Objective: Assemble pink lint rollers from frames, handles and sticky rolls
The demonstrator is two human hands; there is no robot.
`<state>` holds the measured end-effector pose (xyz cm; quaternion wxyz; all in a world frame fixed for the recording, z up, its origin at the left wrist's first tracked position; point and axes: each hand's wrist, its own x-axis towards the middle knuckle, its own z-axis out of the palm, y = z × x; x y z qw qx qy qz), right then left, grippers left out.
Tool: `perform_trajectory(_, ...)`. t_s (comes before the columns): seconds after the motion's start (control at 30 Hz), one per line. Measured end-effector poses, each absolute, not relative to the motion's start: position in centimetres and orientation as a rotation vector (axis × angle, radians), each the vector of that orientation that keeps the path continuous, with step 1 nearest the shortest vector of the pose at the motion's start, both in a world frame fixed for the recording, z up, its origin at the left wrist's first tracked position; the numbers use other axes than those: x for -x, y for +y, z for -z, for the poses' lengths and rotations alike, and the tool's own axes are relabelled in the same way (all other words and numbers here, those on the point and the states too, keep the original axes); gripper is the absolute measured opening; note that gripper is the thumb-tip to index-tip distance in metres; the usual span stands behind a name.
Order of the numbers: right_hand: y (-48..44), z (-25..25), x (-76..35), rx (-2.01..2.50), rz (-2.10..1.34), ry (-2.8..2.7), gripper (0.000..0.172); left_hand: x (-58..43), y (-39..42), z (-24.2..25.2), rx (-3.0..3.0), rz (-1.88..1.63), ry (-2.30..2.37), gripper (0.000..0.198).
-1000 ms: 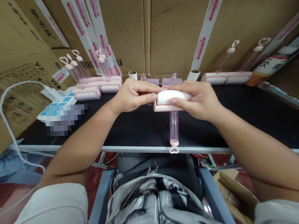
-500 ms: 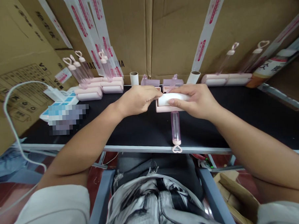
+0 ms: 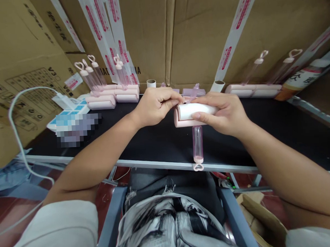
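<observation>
1. Your right hand (image 3: pixel 224 111) is clamped on the lint roller (image 3: pixel 193 113). The thumb presses the near side of its white roll and the fingers curl over the top and right end.
2. Your left hand (image 3: pixel 156 107) has its fingertips bunched together. They pinch at the roller's left end and touch it.
3. The roller lies crosswise between your hands, with the white roll seated in a pale pink cradle. Its clear pink handle (image 3: pixel 198 142) points from the roller straight toward you. The handle ends in a small heart-shaped loop (image 3: pixel 198 167).
4. Under the roller is a black tabletop (image 3: pixel 155 142). You cannot tell whether the roller rests on it or is held just above it. The heart loop reaches the table's near metal edge (image 3: pixel 145 163).
5. Just behind the roller lie pale purple plastic parts (image 3: pixel 193 91). One cardboard tube (image 3: pixel 151 83) stands behind and to the roller's left. A second tube (image 3: pixel 217 86) stands behind and to its right.
6. Further behind and left of the roller sits a cluster of pink rollers (image 3: pixel 109 96), their clear handles tilted upward. Behind and right of the roller lies another row of pink rollers (image 3: pixel 253 90).
7. Cardboard boxes (image 3: pixel 199 34) form a wall behind the roller, crossed by white tape strips (image 3: pixel 233 36) with red print.
8. Well to the left of the roller, a white cable (image 3: pixel 13 108) loops past the table's corner. Well to the right, a labelled bottle (image 3: pixel 299 79) leans at the back.
</observation>
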<state>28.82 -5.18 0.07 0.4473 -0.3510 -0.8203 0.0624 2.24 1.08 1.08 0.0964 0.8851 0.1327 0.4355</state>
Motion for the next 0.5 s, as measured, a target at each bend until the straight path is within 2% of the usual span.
perform_trajectory(0.27,-4.9,-0.2,-29.1,0.818,-0.305,-1.950,0.048,-2.5,0.4,-1.0,-2.379,-1.336,0.406,0.032)
perform_trajectory(0.5,-4.2,-0.8,-29.7,0.859,-0.708,-2.022,0.051,-1.7,0.5,-2.3,-2.492,-1.173,0.275,0.033)
